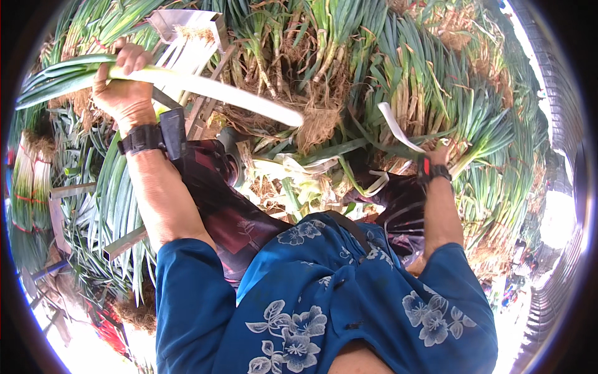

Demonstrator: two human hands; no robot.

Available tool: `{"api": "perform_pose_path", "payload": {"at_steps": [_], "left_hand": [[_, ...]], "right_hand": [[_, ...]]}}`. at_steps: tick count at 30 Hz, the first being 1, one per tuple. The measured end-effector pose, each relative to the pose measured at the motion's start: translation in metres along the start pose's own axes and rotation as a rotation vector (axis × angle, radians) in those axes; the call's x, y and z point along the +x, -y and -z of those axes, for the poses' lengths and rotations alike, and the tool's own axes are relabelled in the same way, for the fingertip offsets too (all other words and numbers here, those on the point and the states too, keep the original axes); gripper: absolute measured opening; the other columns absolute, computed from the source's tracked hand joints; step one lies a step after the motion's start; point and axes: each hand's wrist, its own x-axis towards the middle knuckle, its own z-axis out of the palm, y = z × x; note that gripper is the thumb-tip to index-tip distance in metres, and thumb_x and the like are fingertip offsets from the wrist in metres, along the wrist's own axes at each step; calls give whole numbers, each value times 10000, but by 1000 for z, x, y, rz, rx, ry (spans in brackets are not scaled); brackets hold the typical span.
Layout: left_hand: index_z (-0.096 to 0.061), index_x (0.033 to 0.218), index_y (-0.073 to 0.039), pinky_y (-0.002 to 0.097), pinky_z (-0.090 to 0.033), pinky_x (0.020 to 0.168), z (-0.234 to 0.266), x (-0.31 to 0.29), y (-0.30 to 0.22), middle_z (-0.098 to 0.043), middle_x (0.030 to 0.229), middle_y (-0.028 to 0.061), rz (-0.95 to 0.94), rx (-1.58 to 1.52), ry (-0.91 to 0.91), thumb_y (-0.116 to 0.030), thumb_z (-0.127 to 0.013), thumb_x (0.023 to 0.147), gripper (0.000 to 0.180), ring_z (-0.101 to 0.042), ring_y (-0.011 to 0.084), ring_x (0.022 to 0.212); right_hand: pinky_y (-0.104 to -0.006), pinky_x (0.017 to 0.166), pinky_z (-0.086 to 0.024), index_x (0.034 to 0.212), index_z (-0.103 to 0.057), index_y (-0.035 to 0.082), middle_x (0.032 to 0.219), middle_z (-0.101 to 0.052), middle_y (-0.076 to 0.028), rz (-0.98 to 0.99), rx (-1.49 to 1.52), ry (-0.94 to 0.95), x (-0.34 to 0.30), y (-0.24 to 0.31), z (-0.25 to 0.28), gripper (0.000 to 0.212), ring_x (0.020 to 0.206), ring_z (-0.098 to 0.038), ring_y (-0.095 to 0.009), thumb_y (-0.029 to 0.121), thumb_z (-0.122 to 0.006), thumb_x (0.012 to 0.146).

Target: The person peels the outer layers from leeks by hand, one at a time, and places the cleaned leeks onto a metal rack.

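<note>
Raised at the upper left, my left hand (124, 87) is closed around a long green onion (237, 98). The onion's smooth white stalk points right and slightly down, and its dark green leaves trail to the left. Over on the right, my right hand (437, 154) is closed on a peeled outer leaf (398, 129), whose pale strip curls up and left from the fingers. Part of that hand is hidden by the wrist strap and leaves. Peelings (289, 181) lie in a loose heap between my knees.
Unpeeled green onions with brown roots (321, 121) are piled ahead and to the right. A metal holder (218, 31) with white stalks stands at the upper left. Banded bundles (31, 181) and metal frame bars (124, 243) are on the left.
</note>
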Motion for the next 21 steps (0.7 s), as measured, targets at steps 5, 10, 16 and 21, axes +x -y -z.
{"api": "perform_pose_path", "payload": {"at_steps": [5, 10, 16, 21], "left_hand": [[-469, 994, 22, 342, -433, 657, -15, -8, 78, -474, 723, 68, 2, 491, -421, -164, -624, 746, 347, -480, 199, 648], [-491, 1044, 2, 369, -485, 689, 5, 1, 145, -508, 771, 84, 159, 519, -412, -224, -612, 736, 400, -532, 211, 709], [-474, 1133, -7, 469, -450, 847, 12, 1, 177, -524, 951, 133, 191, 427, -419, -252, -563, 752, 462, -546, 308, 920], [-467, 1141, 1, 475, -425, 917, 6, -1, 188, -546, 1066, 161, 291, 425, -481, -123, -431, 855, 314, -539, 328, 1002]], "right_hand": [[-271, 549, -456, 972, -622, 32, 676, -534, -13, 203, -980, 693, -134, -82, -150, 310, 569, -524, -138, 316, -534, 888], [-356, 852, -489, 1172, -581, 47, 1048, -652, -155, 531, -1766, 1007, -232, -117, -260, 485, 938, -625, -242, 409, -601, 849], [-252, 654, -437, 1094, -523, 26, 811, -568, -27, 339, -921, 933, -279, -183, -271, 409, 738, -533, -113, 361, -607, 876], [-233, 486, -343, 978, -575, 21, 663, -483, 3, -8, -564, 833, -277, -204, -247, 424, 543, -435, -81, 438, -517, 931]]}}
